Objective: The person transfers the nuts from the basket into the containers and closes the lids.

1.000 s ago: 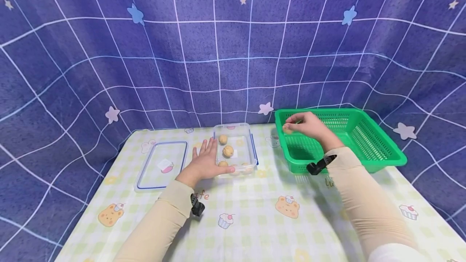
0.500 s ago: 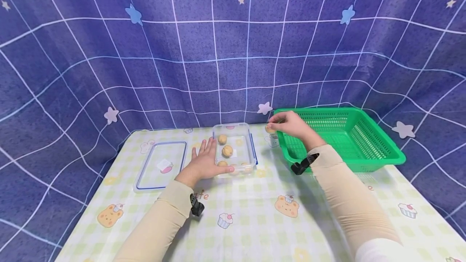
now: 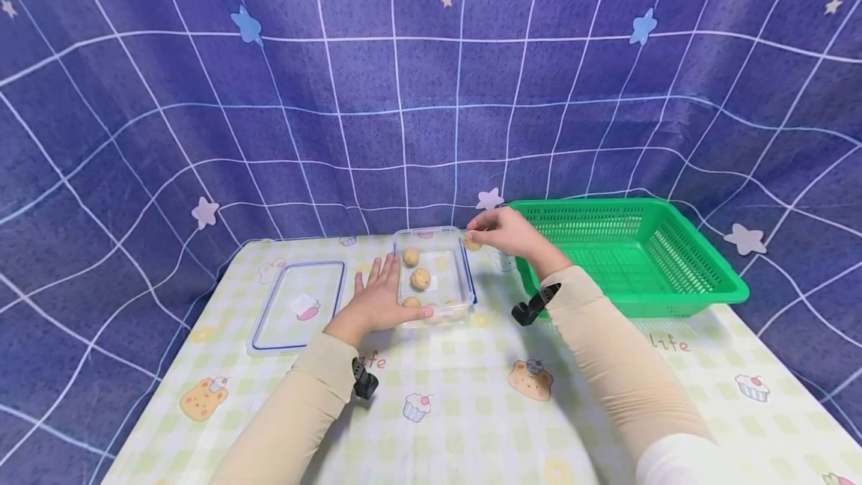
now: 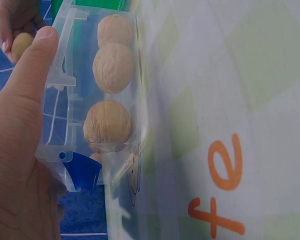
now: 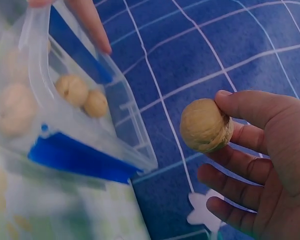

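Observation:
My right hand pinches a walnut between thumb and fingertips, just off the right rim of a clear plastic food box. Inside that box lie several walnuts, some by its left side and some at the near wall. With fingers spread straight, my left hand rests against the box's left side, its thumb along the near rim. The left wrist view shows the thumb over the rim and a blue side clip hanging down; another blue clip hangs in the right wrist view.
A clear lid with a blue seal lies flat to the left of the box. On the right stands a green perforated basket. A patterned cloth covers the table, and a blue curtain hangs behind it.
My right hand has carried the walnut leftward, out from over the green basket to the right rim of the clear box. My left hand has stayed in place.

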`<act>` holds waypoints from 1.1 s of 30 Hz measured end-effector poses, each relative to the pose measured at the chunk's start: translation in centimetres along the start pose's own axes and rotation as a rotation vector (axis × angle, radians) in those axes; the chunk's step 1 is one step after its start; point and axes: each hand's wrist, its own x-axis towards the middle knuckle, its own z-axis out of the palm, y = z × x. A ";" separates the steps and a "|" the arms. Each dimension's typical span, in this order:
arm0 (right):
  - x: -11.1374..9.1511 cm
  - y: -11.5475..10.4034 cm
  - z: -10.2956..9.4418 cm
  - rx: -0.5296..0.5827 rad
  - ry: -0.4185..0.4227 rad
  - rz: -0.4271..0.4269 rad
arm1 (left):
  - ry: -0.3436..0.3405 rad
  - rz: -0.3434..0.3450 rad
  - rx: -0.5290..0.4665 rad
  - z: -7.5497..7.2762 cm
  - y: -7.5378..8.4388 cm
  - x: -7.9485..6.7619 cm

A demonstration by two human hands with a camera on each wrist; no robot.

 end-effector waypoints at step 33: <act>-5.0 3.2 -6.6 -0.088 0.053 -0.029 | -0.002 -0.003 -0.005 0.0 0.0 0.4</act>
